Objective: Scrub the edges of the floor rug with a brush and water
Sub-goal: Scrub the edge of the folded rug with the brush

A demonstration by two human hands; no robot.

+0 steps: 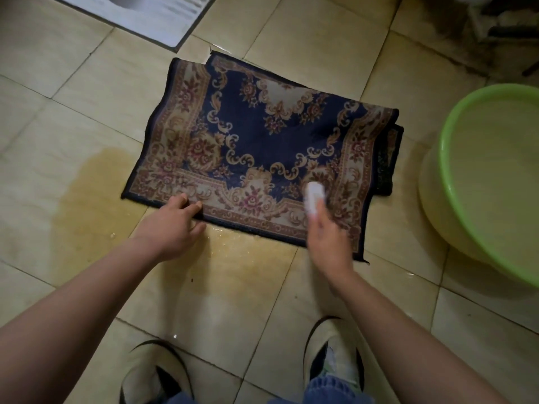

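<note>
Wet tiles (87, 199): right hand (328, 243) grips brush (313, 196) (blurred), left hand (172, 225) presses rug (262, 135).

Beige tiled floor (73, 97) on my feed. Rug (262, 135) at centre; brownish puddle (96, 199) at its 8 o'clock, green basin (428, 185) at 3, squat pan (163, 16) at 11, shoes (326, 339) at 6.
</note>
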